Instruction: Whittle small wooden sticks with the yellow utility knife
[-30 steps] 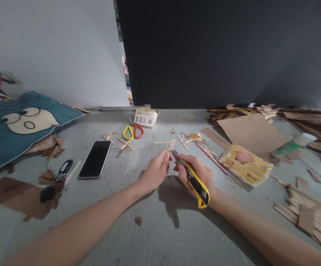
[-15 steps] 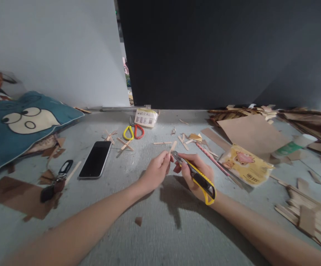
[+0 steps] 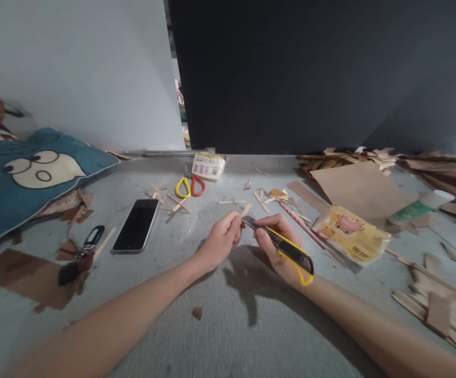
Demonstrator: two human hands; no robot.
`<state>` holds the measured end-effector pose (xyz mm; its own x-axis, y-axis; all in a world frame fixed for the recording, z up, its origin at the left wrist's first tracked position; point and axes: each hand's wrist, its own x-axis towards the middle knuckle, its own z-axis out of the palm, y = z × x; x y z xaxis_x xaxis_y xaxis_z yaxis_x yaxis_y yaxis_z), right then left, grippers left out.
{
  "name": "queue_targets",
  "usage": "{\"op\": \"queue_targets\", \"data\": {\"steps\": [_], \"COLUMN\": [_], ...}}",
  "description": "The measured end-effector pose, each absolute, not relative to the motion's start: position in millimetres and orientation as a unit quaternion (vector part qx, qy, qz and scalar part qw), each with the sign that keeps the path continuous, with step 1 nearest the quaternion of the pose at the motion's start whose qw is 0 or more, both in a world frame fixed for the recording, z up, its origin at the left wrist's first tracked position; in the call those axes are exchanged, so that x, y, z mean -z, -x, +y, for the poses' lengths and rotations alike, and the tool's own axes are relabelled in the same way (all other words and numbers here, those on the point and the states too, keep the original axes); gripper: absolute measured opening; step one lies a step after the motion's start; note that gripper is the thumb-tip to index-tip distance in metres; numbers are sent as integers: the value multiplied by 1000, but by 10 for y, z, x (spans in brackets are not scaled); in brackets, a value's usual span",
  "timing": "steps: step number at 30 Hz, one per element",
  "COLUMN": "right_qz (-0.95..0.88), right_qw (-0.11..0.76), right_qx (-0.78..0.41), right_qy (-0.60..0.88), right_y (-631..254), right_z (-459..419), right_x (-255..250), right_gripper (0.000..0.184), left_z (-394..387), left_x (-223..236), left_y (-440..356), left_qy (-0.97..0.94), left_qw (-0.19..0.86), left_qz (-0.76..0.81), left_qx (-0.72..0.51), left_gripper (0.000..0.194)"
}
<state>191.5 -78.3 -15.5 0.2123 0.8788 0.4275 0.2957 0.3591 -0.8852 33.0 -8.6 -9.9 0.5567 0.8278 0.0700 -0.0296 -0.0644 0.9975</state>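
My left hand [image 3: 223, 237] is closed on a thin wooden craft stick [image 3: 245, 210], whose pale end sticks up past the fingers. In my right hand [image 3: 278, 247] is a yellow and black utility knife [image 3: 288, 245], its blade pointing left at the stick, close to the left fingertips. Whether the blade touches the wood I cannot tell. Beyond the hands lie several loose stick pieces [image 3: 261, 201] and a single stick [image 3: 232, 202]. Scissors [image 3: 198, 186] with one yellow and one red handle lie farther back, near crossed sticks [image 3: 179, 203].
To the left are a phone [image 3: 136, 226], keys [image 3: 78, 262], brown card [image 3: 23, 278] and a blue cushion [image 3: 46, 168]. On the right lie a yellow packet [image 3: 351, 231], a glue stick [image 3: 420, 207], a striped pencil-like rod [image 3: 301, 224] and a stack of wooden sticks [image 3: 440, 310].
My right hand and the utility knife have shifted slightly right and tipped a little flatter. My left hand still grips the craft stick in nearly the same place.
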Motion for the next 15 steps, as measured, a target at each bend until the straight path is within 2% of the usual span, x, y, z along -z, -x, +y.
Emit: {"op": "queue_targets", "data": {"steps": [7, 15], "right_qz": [-529, -516], "right_qw": [625, 644], "right_qx": [-263, -340], "right_qy": [510, 452], "right_y": [-1955, -1839], "right_z": [-698, -704], "right_x": [97, 97], "right_gripper": [38, 32], "left_z": [-116, -97], "left_x": [54, 65], "left_y": [-320, -328], "left_qy": [-669, -649], "left_qw": [577, 583], "left_qz": [325, 333], "left_qx": [-338, -358], "left_gripper": [39, 40]}}
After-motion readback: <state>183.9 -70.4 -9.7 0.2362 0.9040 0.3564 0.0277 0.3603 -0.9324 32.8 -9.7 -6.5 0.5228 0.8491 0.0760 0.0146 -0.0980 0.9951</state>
